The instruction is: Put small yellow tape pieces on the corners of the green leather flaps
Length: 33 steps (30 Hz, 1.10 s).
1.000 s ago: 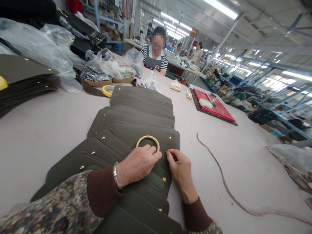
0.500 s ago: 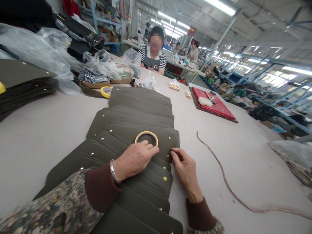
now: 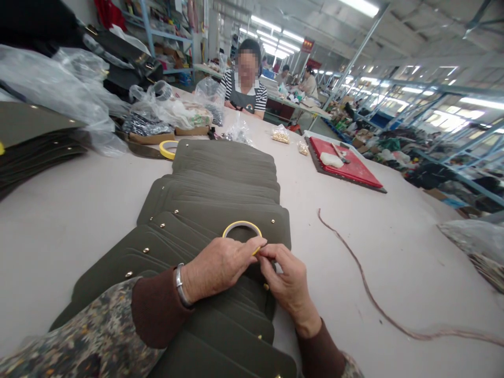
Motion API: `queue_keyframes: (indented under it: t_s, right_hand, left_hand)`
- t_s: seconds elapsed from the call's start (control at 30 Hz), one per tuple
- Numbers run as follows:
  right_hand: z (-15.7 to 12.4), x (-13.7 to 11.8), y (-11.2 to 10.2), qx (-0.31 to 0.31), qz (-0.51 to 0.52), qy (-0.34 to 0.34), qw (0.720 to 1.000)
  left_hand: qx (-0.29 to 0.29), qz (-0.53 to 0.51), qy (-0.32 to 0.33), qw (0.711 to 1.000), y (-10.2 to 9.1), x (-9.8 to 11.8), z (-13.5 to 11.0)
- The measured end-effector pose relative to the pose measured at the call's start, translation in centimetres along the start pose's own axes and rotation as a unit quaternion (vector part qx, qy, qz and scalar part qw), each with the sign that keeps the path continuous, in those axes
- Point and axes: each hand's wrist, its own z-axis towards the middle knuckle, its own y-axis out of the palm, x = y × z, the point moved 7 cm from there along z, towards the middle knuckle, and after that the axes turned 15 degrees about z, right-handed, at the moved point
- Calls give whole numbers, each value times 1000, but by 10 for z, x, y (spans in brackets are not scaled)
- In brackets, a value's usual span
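My left hand (image 3: 220, 265) is closed on a roll of yellow tape (image 3: 241, 224), its ring standing up above my fingers. Close beside it, my right hand (image 3: 287, 281) pinches at the roll's near right edge, the fingertips of both hands meeting there. Whatever lies between the right fingertips is too small to make out. Under both hands spread overlapping dark olive panels (image 3: 228, 184) with rounded corners and small gold studs (image 3: 273, 221). A bit of yellow tape (image 3: 266, 287) shows on a panel just below the right hand.
A second yellow tape roll (image 3: 168, 149) lies behind the panels at left. More olive panels (image 3: 39, 147) are stacked at far left beside plastic bags (image 3: 79, 94). At right are a red board (image 3: 350, 168) and a long cord (image 3: 362, 278). Across the table (image 3: 334, 325) sits a person (image 3: 246, 84).
My right hand has moved left from the panel's right edge to meet my left hand. The tape roll has shifted slightly right and down in the left hand.
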Motion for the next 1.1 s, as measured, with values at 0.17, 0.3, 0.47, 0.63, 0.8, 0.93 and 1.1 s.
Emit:
queue_keyframes:
  t_s: [0.17, 0.3, 0.47, 0.63, 0.8, 0.93, 1.1]
  right_hand:
    - [-2, -1, -1, 20, -61, -26, 998]
    - [-7, -1, -4, 45, -78, -25, 996]
    - [-10, 14, -6, 92, 59, 145, 983]
    - [-14, 43, -14, 158, 215, 301, 916]
    - [-26, 73, -31, 136, 247, 385, 879]
    - [-29, 75, -31, 107, 200, 375, 899]
    - [-23, 69, -23, 64, 87, 335, 936]
  left_hand:
    - [11, -7, -12, 1000, 1, -2, 0]
    - [2, 21, -9, 1000, 0, 1, 2]
    - [46, 71, 18, 996, -13, 11, 3]
    - [88, 28, 56, 994, -20, 24, -2]
    - [1, 80, 8, 997, 2, 13, 2]
    - [-54, 139, -17, 989, 15, 3, 8]
    - [-76, 125, -17, 989, 18, 4, 9]
